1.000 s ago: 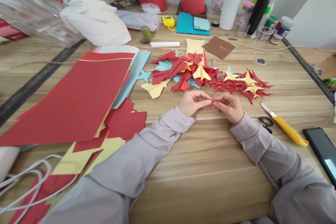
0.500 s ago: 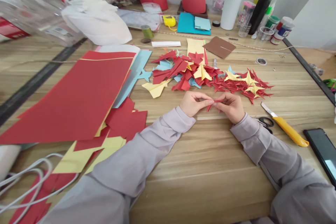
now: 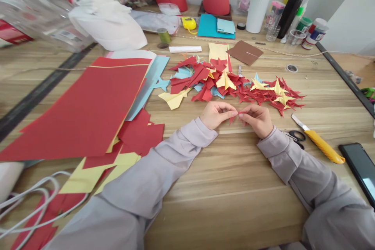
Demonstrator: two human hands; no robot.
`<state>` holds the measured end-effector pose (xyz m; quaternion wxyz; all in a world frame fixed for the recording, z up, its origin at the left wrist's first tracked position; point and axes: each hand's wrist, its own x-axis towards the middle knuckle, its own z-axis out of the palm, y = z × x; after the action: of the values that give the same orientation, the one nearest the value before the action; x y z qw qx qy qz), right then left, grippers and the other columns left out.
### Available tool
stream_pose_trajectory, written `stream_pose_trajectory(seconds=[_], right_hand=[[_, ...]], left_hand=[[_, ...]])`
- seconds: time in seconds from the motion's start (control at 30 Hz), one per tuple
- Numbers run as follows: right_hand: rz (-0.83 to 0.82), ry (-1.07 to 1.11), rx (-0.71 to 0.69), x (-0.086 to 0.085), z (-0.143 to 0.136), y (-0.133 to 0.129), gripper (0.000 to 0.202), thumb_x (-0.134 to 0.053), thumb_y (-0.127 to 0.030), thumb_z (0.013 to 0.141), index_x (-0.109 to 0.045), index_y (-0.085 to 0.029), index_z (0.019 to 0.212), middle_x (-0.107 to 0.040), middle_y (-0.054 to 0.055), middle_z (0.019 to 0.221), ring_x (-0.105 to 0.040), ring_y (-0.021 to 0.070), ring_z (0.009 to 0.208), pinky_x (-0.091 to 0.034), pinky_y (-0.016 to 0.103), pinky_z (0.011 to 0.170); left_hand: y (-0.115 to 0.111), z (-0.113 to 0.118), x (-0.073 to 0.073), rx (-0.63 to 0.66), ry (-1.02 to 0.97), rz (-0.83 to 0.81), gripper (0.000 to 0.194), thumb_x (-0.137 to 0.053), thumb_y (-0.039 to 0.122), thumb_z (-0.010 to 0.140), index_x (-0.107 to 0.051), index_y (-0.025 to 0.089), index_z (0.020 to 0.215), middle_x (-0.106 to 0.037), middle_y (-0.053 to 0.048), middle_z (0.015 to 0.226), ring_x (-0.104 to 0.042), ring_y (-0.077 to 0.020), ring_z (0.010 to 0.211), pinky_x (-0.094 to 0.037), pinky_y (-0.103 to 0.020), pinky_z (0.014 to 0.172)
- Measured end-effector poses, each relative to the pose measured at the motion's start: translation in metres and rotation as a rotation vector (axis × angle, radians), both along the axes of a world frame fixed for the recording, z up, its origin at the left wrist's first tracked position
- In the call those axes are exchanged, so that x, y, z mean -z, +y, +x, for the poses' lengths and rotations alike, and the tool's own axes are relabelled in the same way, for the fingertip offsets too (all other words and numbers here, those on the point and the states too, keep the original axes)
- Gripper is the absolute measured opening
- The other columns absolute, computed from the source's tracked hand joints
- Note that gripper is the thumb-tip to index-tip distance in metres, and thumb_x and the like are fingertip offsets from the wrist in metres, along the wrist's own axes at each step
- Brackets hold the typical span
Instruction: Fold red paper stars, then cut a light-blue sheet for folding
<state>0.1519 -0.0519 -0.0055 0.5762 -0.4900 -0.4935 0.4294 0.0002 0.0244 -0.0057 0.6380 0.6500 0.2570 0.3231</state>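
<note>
Frame centre, on desk [image 3: 234, 187]: left hand [image 3: 215, 114] and right hand [image 3: 259, 119], fingers pinched closed on small red folded paper [image 3: 238, 114].

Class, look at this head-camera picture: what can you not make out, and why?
- Red paper piece, head view: mostly hidden between the left hand and right hand; its shape is unclear.
- Scissors: partly covered by the right sleeve.
- Phone: cut off by the right edge.
- Jar labels: too small to read.
</note>
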Motion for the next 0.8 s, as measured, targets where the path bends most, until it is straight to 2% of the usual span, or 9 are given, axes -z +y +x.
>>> stream_pose_trajectory(seconds=[0.27,0.47,0.57,0.7,0.8], right_hand=[[0.017,-0.041,0.004,0.0,0.0,-0.001,0.024,-0.073,-0.039,0.069,-0.064,-0.017,0.07,-0.064,-0.001,0.056,-0.052,0.0086,0.042,-0.045,0.022,0.041],[0.013,-0.08,0.038,0.002,0.0,0.0,0.031,-0.074,-0.046,0.067,-0.062,-0.017,0.069,-0.061,-0.001,0.055,-0.052,0.0093,0.043,-0.044,0.023,0.041],[0.025,-0.092,0.027,0.003,0.0,0.0,0.033,-0.073,-0.048,0.067,-0.062,-0.017,0.069,-0.06,-0.002,0.056,-0.053,0.0094,0.043,-0.044,0.023,0.041],[0.029,-0.101,0.019,0.003,-0.001,0.0,0.034,-0.073,-0.05,0.067,-0.063,-0.017,0.07,-0.062,0.0,0.06,-0.053,0.0096,0.044,-0.046,0.024,0.042],[0.024,-0.097,0.026,0.004,-0.001,0.001,0.033,-0.074,-0.049,0.067,-0.063,-0.018,0.071,-0.062,0.0,0.06,-0.053,0.01,0.045,-0.046,0.024,0.043]], left_hand=[[0.003,0.0,0.002,-0.013,0.008,0.074,0.027,-0.074,0.038,0.066,-0.071,0.012,0.072,-0.062,-0.001,0.058,-0.052,-0.01,0.05,-0.04,-0.023,0.049],[0.003,-0.002,0.002,0.021,0.034,0.038,0.029,-0.072,0.041,0.068,-0.069,0.012,0.071,-0.058,0.001,0.052,-0.048,-0.0086,0.044,-0.035,-0.023,0.044],[0.002,-0.002,-0.002,0.045,0.061,0.047,0.029,-0.07,0.041,0.07,-0.067,0.013,0.064,-0.055,0.001,0.048,-0.043,-0.0069,0.041,-0.031,-0.022,0.042],[0.0,-0.002,-0.009,0.075,0.069,0.091,0.042,-0.066,0.044,0.074,-0.056,0.014,0.046,-0.048,0.002,0.045,-0.043,-0.0072,0.045,-0.032,-0.023,0.046],[-0.001,-0.002,-0.012,0.08,0.076,0.107,0.043,-0.066,0.046,0.073,-0.056,0.014,0.047,-0.048,0.002,0.047,-0.042,-0.0074,0.046,-0.033,-0.023,0.047]])
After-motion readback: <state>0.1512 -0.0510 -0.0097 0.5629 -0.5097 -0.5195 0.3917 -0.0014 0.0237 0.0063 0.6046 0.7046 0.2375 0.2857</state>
